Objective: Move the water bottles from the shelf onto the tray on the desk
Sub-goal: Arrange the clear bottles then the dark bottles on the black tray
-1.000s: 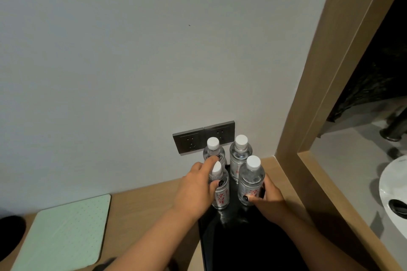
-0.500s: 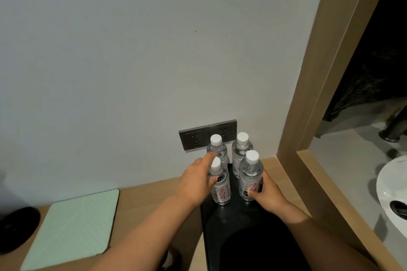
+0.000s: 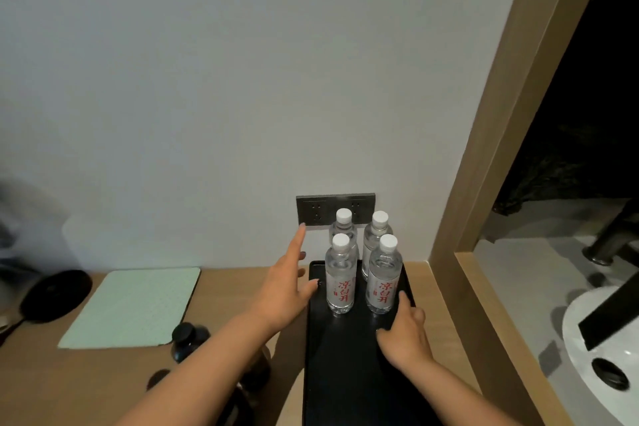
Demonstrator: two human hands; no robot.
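Head view, four clear plastic bottles [image 3: 340, 282], glossy black tray [image 3: 345, 373]

Red lettering on the two front water bottles

The front left bottle [image 3: 340, 278] and the front right bottle [image 3: 383, 280] each carry a white label with three large red Chinese characters set in a column, reading 凉白开. A small red mark beside the characters is too small to read. The labels of the two rear bottles [image 3: 375, 239] are hidden.

Water bottles [image 3: 341, 282]: clear glossy plastic, white caps. Tray [image 3: 345, 373]: black, glossy. Table [image 3: 221, 290]: matt light wood. Socket plate [image 3: 313, 209]: brushed grey metal. Wall [image 3: 242, 79]: smooth matt.
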